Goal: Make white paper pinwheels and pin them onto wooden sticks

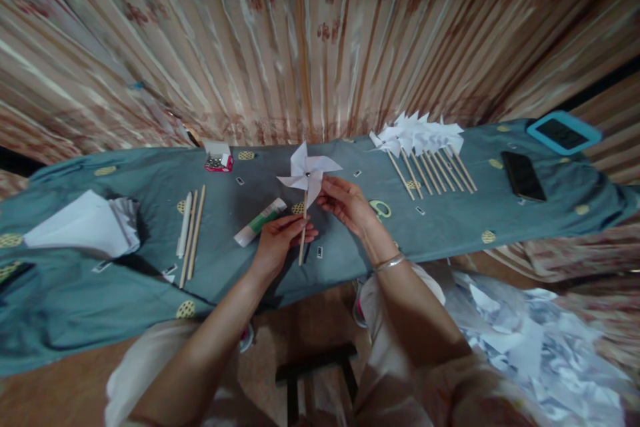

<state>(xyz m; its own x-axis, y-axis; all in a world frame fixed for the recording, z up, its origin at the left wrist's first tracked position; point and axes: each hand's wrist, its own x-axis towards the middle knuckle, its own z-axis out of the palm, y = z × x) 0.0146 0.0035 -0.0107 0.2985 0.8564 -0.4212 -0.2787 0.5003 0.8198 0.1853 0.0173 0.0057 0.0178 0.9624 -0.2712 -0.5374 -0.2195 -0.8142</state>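
Note:
A white paper pinwheel (316, 167) on a thin wooden stick is held upright over the middle of the cloth-covered table. My left hand (277, 240) pinches its stick between thumb and fingers, below the blades. At the lower right blade, the bent fingers of my right hand (346, 203) close on the paper edge; part of their grip is hidden. A dark pin head shows at the pinwheel's centre. Just left of the pinwheel lies a white and green glue stick (260, 221). Beyond my right wrist, green-handled scissors (381, 208) lie partly covered.
Finished pinwheels (423, 137) lie in a row at right, near a black phone (523, 175) and blue-framed device (565, 132). At left are folded paper sheets (83, 223), loose sticks (196, 233) and a pin box (219, 157). Paper scraps (540, 347) fill a bag below right.

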